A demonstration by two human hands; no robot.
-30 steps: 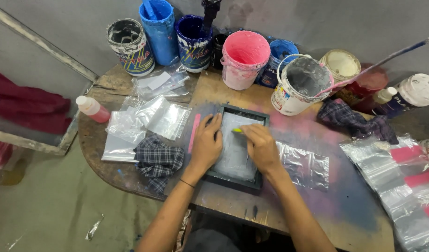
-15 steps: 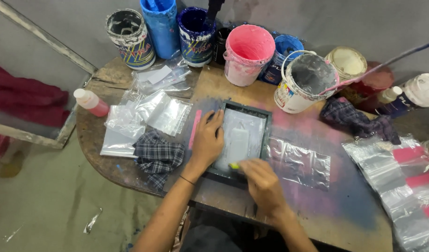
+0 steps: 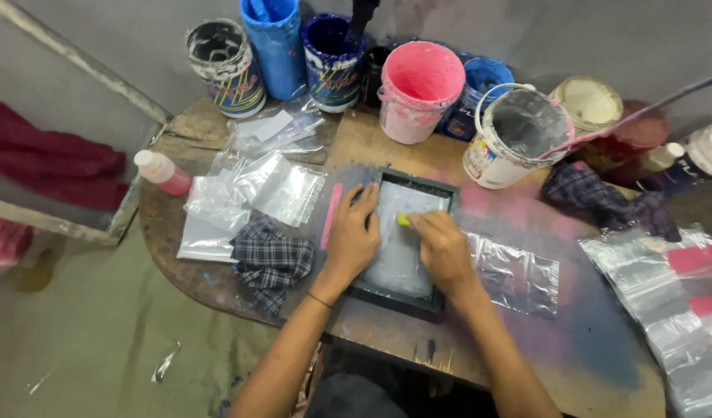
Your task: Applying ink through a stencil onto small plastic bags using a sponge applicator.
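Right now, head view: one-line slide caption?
Left hand steadies a dark-framed printing screen on a paint-stained wooden table while right hand presses a small yellow-green piece onto it.

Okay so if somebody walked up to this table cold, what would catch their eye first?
Probably the two hands at the centre: the left hand lies flat on the edge of a dark printing frame, while the right hand presses a small yellow-green piece on its pale screen. Next, the row of paint tubs at the back, above all the pink bucket. Clear plastic bags lie scattered to the left.
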